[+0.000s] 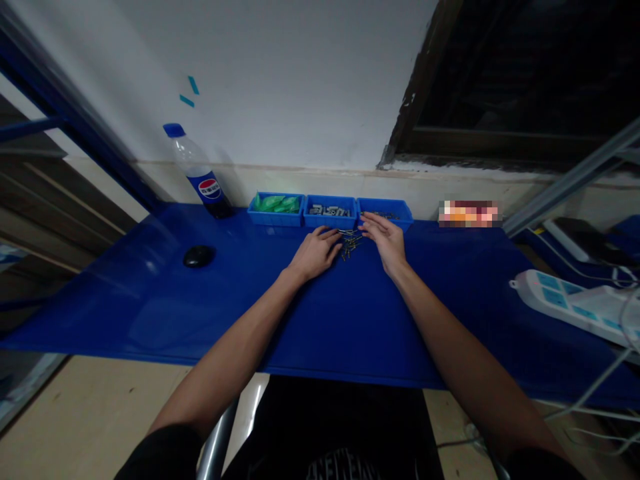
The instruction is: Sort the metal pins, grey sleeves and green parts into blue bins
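A small pile of screws (351, 247) lies on the blue tabletop (330, 320). My left hand (313, 253) rests at the pile's left side, open, its fingers bent loosely and the tips touching or almost touching the screws. Over the pile's right side is my right hand (386, 241), also open, with its fingers stretched out toward the left. I see nothing held in either one. Just behind stands the right blue bin (407, 212), holding more thin metal pieces and partly covered by my right hand.
The middle blue bin (329, 221) holds small grey-white parts; the left bin (275, 219) holds green plastic packets. Further left are a Pepsi bottle (203, 177) and a black computer mouse (199, 256). A white power strip (565, 300) with cables lies right. A wall (290, 100) stands behind.
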Demonstrator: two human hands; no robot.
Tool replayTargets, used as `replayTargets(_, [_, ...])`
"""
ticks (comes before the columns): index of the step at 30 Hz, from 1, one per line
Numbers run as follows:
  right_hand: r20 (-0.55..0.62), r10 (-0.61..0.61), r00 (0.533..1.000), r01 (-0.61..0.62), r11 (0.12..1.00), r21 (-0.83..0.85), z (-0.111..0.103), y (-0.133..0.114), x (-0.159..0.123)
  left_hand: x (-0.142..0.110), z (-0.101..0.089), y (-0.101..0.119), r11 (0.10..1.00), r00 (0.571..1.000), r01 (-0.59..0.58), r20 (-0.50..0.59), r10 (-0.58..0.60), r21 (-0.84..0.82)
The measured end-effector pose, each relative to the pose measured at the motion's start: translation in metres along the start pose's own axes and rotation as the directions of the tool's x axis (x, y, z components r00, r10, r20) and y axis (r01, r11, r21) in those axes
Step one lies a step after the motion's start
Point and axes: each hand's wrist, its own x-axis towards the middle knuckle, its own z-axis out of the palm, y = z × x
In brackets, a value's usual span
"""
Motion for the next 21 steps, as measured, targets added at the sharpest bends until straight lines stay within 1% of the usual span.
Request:
replayTargets(2, [0.002,0.027,1.000,-0.027,1.000,0.015,-0.001,0.003,0.001,-0.001,0.002,-0.002,0.999,0.999,-0.004,0.037,0.003,0.033])
replayTargets(4, [0.008,0.043,0.999,-0.043,0.999,0.028,-0.002,0.005,0.002,-0.001,0.001,-0.001,0.998,0.999,-0.003,0.051,0.000,0.057])
replayTargets(9, [0.023,0.044,0.999,-0.044,0.999,-0.004,-0.002,0.005,0.000,0.000,-0.004,0.006,0.994,1.000,0.016,0.024,-0.019,0.106])
replayTargets(16, [0.024,0.065,0.998,-0.065,0.998,-0.003,0.000,0.001,-0.002,0.003,-0.007,0.008,0.978,0.996,0.085,-0.012,-0.084,0.190])
replayTargets(21, [0.015,0.081,0.997,-0.081,0.996,0.020,0.001,-0.002,-0.004,0.004,-0.009,0.010,0.970,0.989,0.137,0.025,-0.145,0.199])
